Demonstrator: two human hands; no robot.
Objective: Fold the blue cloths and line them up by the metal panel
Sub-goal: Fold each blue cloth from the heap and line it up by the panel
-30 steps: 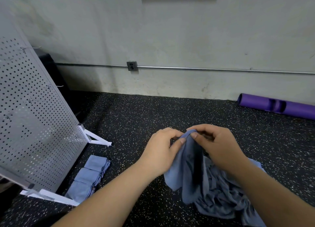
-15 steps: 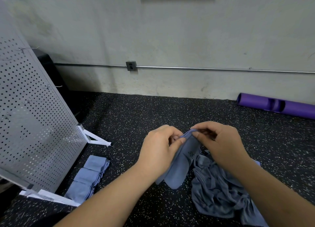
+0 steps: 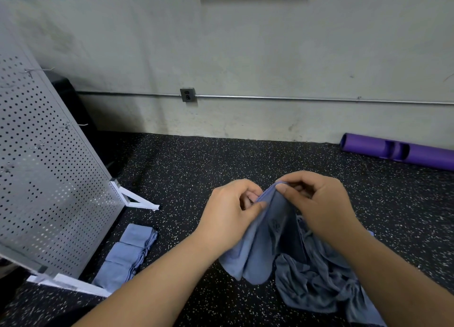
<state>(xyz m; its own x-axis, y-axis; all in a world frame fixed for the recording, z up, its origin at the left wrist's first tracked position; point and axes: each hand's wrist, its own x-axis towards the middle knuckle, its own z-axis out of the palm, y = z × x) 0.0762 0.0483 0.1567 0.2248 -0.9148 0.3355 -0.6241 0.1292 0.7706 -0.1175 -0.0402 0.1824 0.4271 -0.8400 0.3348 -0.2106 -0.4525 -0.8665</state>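
I hold one blue cloth (image 3: 265, 243) up in front of me over the speckled floor. My left hand (image 3: 231, 216) pinches its top edge from the left, and my right hand (image 3: 319, 204) pinches the same edge from the right. The cloth hangs down in loose folds between my wrists. Below my right forearm lies a crumpled pile of blue cloths (image 3: 317, 282). Three folded blue cloths (image 3: 127, 253) lie in a row along the foot of the perforated metal panel (image 3: 46, 179) at the left.
The panel leans on white feet (image 3: 137, 201). A purple foam roller (image 3: 403, 152) lies by the wall at the right. The concrete wall carries a conduit and an outlet box (image 3: 188, 94). Black speckled rubber floor (image 3: 196, 167) spreads between panel and wall.
The held cloth has lifted off the pile and hangs shorter. My hands have stayed close together at its top edge, working the fabric.
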